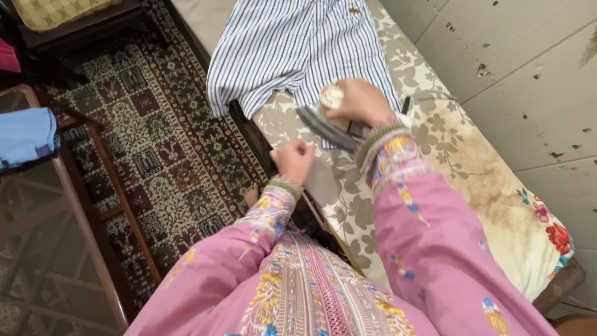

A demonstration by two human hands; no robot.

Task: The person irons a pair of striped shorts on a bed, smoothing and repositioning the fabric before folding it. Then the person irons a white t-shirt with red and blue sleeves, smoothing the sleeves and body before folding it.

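Note:
A blue and white striped shirt [292,46] lies spread over a surface covered with a grey floral cloth [429,140], one sleeve hanging off the left edge. My right hand [359,99] grips the handle of a clothes iron [326,121] that rests on the shirt's lower edge. My left hand [292,158] is closed into a fist at the near edge of the cloth, just below the iron; whether it pinches the fabric I cannot tell. Both arms wear pink embroidered sleeves.
A patterned dark rug [168,124] covers the floor to the left. A wooden-framed glass table [68,205] stands at the left with a blue cloth [25,137] on it. A pale marked wall [528,74] runs along the right. A stained floral corner [535,230] lies at right.

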